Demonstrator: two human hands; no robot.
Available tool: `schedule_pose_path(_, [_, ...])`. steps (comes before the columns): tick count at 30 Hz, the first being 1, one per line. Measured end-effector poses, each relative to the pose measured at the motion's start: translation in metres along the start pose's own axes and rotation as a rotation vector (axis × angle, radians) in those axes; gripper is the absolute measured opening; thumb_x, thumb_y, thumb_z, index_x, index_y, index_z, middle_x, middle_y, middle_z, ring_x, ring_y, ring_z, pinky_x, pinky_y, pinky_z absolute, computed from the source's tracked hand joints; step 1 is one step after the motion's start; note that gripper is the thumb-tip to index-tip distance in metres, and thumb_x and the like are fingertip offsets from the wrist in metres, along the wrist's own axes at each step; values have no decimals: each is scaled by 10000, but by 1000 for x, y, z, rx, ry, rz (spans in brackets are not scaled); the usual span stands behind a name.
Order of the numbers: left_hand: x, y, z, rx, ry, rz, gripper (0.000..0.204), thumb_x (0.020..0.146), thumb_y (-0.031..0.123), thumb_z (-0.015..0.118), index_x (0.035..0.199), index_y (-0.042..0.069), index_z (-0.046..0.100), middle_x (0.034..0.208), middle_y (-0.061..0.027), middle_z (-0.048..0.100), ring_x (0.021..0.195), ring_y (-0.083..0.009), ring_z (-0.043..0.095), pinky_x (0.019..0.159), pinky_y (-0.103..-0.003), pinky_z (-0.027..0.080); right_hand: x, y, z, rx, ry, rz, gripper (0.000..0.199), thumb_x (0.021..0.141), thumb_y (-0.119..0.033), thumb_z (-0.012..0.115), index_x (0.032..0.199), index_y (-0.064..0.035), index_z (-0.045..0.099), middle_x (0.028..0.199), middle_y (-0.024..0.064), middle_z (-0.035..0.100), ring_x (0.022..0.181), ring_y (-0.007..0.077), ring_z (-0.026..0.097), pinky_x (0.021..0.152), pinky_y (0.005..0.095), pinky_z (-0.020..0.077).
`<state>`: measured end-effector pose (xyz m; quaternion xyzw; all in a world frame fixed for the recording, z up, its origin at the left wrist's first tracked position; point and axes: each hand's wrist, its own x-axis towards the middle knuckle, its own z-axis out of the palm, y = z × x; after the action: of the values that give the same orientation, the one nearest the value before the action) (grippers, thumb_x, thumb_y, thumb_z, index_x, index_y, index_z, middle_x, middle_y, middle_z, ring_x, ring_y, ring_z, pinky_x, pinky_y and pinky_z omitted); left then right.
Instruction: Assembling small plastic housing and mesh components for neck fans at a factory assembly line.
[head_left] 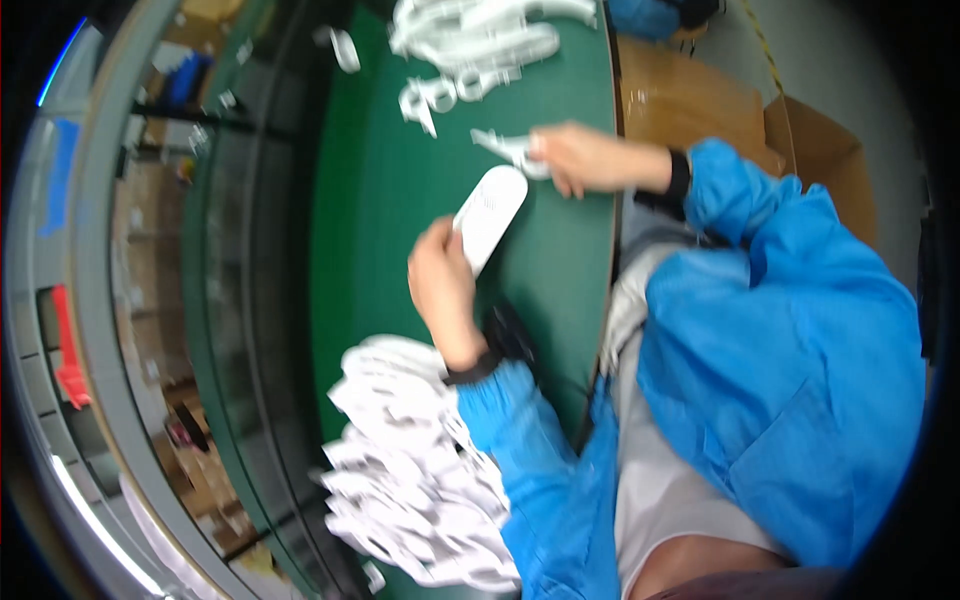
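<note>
A flat white elongated piece with a rounded end (495, 205) is in my left hand (442, 285), its fingers closed round the lower end. Faint grey marks show on its face. Close to the upper tip of that piece, my right hand (582, 157) is closed on a small white piece with a pointed end (512, 150). Its exact kind is blurred and partly covered by the fingers. Beyond the hands lie white ring-shaped pieces (440, 97) and a pile of white pieces (480, 35). A large heap of similar white pieces (415, 480) lies beside my left forearm.
All this rests on a green work table (375, 200). A lone white piece (344, 50) lies near its far left side. Shelving with cardboard boxes (150, 240) stands to the left. An open cardboard box (820, 150) stands at the right. A dark object (510, 335) lies by my left wrist.
</note>
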<state>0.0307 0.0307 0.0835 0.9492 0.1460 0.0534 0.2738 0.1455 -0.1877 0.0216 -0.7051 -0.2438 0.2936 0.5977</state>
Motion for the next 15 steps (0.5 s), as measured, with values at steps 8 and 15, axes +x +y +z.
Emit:
schedule_pose_path(8, [-18, -10, 49, 185, 260, 108, 296, 854, 105, 539, 1143, 96, 601, 1041, -60, 633, 1046, -243, 533, 1040, -393, 252, 31, -16, -9, -373, -496, -80, 375, 982, -318, 429, 791, -11, 526, 508, 49, 482, 437, 119, 450, 443, 302, 372])
schedule_pose_path(15, [-23, -8, 48, 59, 16, 206, 179, 731, 280, 740, 733, 109, 689, 1039, -34, 624, 1033, -244, 510, 1019, -446, 233, 48, -3, 3, -619, -619, -214, 361, 913, -309, 553, 740, 7, 568, 570, 87, 521, 513, 211, 483, 504, 369, 382])
